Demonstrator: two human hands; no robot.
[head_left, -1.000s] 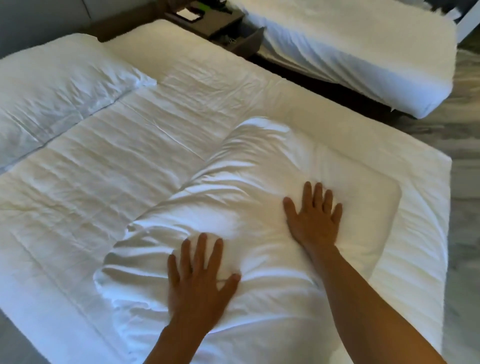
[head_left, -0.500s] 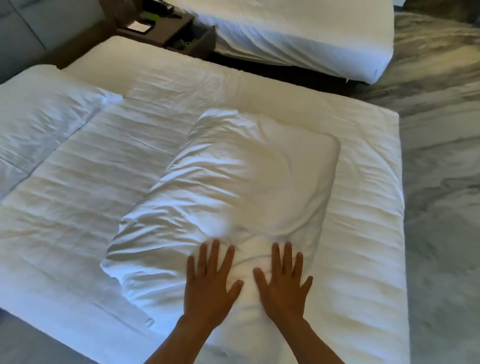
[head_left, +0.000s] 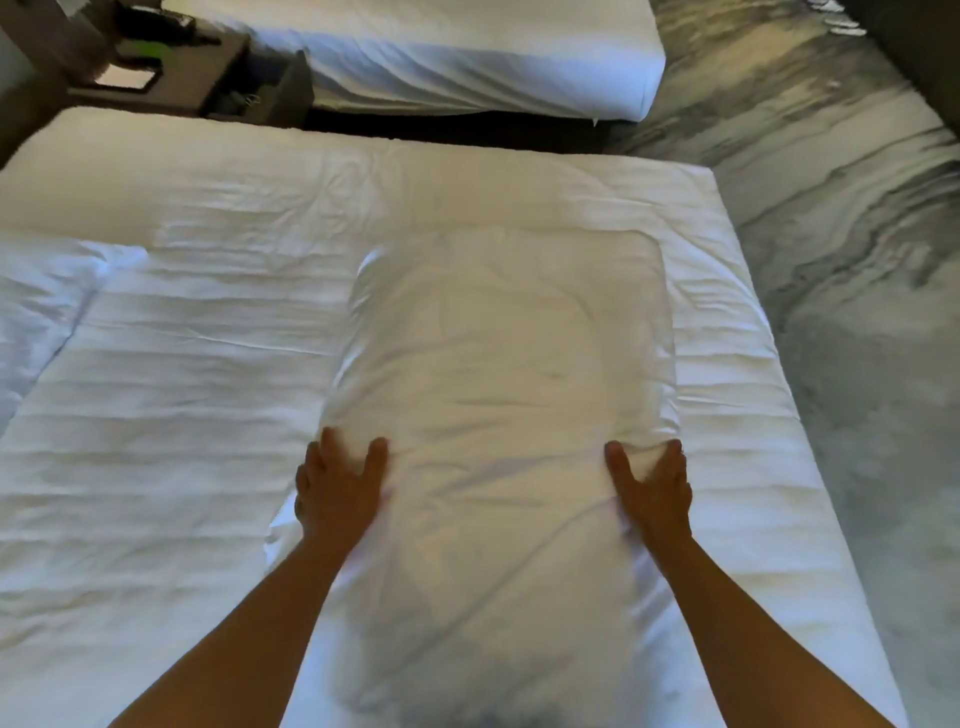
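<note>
A white pillow (head_left: 498, 395) lies lengthwise on the white bed (head_left: 156, 441), reaching from my body towards the far side. My left hand (head_left: 340, 483) is at the pillow's left edge, thumb on top and fingers curling down over the side; it is blurred. My right hand (head_left: 652, 488) grips the right edge, with a fold of the pillowcase bunched between thumb and fingers. Both forearms run along the pillow's near half.
A second white pillow (head_left: 41, 317) lies at the left of the bed. A dark nightstand (head_left: 171, 73) with an open drawer stands at the far left, beside another white bed (head_left: 467, 57). Grey marbled floor (head_left: 852, 270) runs along the right.
My hands have moved apart from the pillow's middle to its left and right edges. The view has swung, so the pillow now lies straight ahead of me.
</note>
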